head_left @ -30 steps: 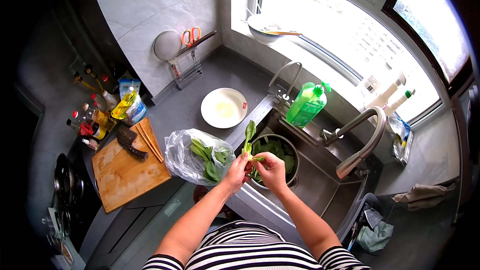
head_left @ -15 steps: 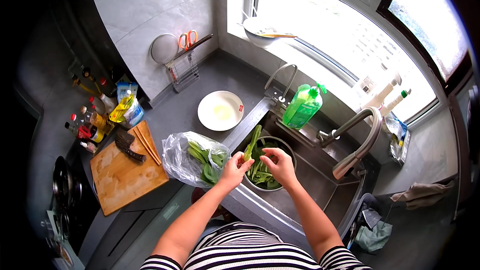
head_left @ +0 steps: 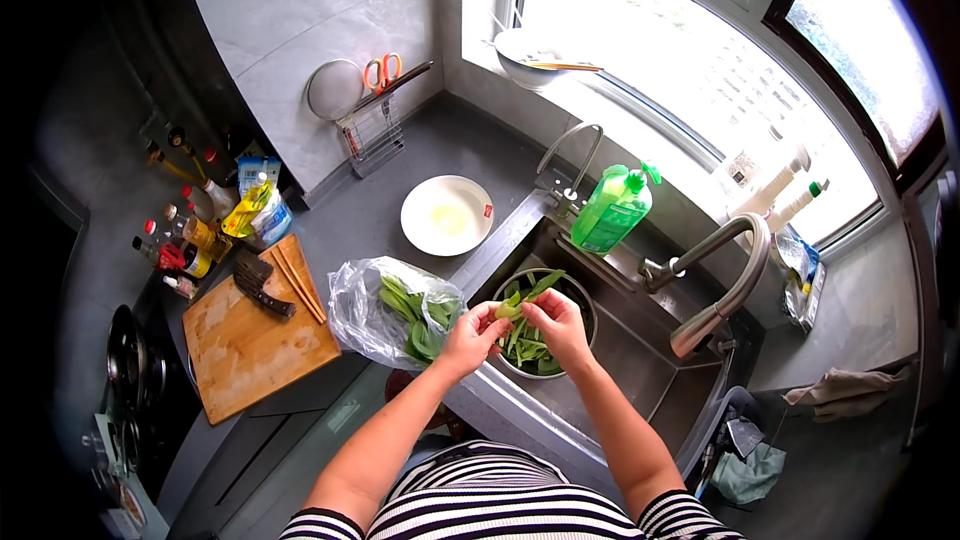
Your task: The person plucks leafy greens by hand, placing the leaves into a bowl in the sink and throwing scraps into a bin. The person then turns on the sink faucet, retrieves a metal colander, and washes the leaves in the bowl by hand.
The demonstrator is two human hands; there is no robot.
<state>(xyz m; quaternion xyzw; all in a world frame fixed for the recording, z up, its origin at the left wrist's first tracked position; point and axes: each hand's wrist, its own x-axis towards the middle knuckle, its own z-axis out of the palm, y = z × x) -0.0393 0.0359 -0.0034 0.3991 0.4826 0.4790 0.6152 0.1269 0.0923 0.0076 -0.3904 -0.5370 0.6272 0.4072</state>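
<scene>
Over a metal bowl (head_left: 592,332) in the sink, my left hand (head_left: 472,338) pinches the pale base of a leafy green stalk (head_left: 510,305). My right hand (head_left: 559,327) is closed on the same stalk from the other side, its fingertips close to the left ones. Leafy greens (head_left: 528,348) fill much of the bowl below. To the left, a clear plastic bag (head_left: 352,302) lies on the counter with more leafy greens (head_left: 428,318) in it. The exact fingertip contact is small and partly hidden.
A white plate (head_left: 418,223) lies behind the bag. Green soap bottle (head_left: 610,212) and curved faucet (head_left: 735,270) stand along the sink (head_left: 630,380). At left, a cutting board (head_left: 245,360) carries a cleaver (head_left: 262,285) and chopsticks (head_left: 298,282).
My right hand has closed in toward the left and now grips the stalk too. The stalk has turned from upright to leaning right.
</scene>
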